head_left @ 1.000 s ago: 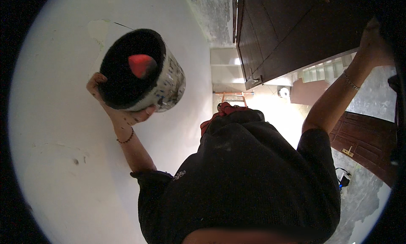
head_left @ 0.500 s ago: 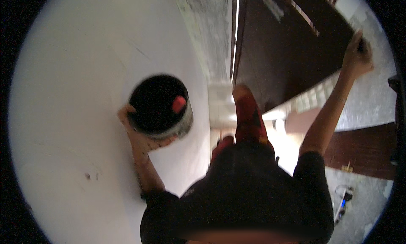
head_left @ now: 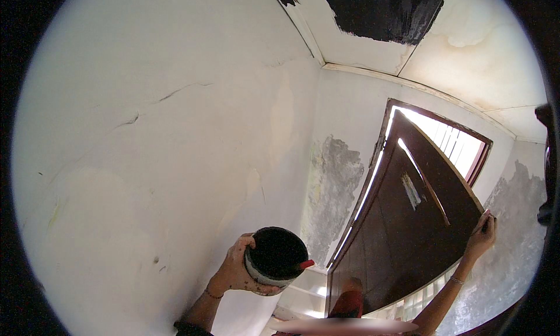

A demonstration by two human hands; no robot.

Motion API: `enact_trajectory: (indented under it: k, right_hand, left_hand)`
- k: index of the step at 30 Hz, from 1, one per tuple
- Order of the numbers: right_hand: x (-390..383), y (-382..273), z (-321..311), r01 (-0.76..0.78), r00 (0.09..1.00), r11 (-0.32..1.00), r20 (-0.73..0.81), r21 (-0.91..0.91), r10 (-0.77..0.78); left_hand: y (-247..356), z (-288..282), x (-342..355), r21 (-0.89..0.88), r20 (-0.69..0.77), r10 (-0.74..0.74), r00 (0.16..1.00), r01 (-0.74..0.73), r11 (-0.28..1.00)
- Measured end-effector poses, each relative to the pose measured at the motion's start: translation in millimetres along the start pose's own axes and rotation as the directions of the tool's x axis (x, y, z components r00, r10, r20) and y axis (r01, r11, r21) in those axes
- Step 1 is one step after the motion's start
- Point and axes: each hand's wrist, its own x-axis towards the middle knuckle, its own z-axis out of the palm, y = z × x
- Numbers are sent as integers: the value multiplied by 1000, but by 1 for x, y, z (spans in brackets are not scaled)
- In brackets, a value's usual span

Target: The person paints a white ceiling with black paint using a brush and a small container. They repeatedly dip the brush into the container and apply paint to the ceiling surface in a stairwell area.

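My left hand grips a small round bucket from its left side, low in the head view. The bucket is dark inside, with paint smears on its pale wall. A red handle sticks out over its right rim. My right hand is raised at the far right, its fingers closed over the top corner of a dark brown door. The door stands open between my two hands.
A white cracked wall fills the left. A grey bare patch marks the corner wall beside the door frame. Bright window bars show behind the door. The pale ceiling carries a black painted patch.
The view has swung upward, so my dark-clothed body has dropped out of sight and the ceiling now shows. The bucket sits lower in the picture. My right hand stays on the door.
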Motion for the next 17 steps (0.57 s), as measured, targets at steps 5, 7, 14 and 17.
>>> enact_trajectory:
  k: [5,7,14,17]
  right_hand:
    - [3,19,-3,20,999,1000,48,15,-21]
    - [4,28,-5,8,997,1000,82,10,-9]
    - [-7,-22,-33,128,972,910,-134,-394,-195]
    - [-58,-121,-45,-62,986,998,-151,21,65]
  left_hand:
    - [-4,0,0,-33,30,-108,994,109,993]
    - [-11,9,3,-66,-49,-11,999,8,998]
    - [-25,29,3,-177,-124,-68,990,45,983]
    - [-16,32,-14,-71,-140,60,988,-71,995]
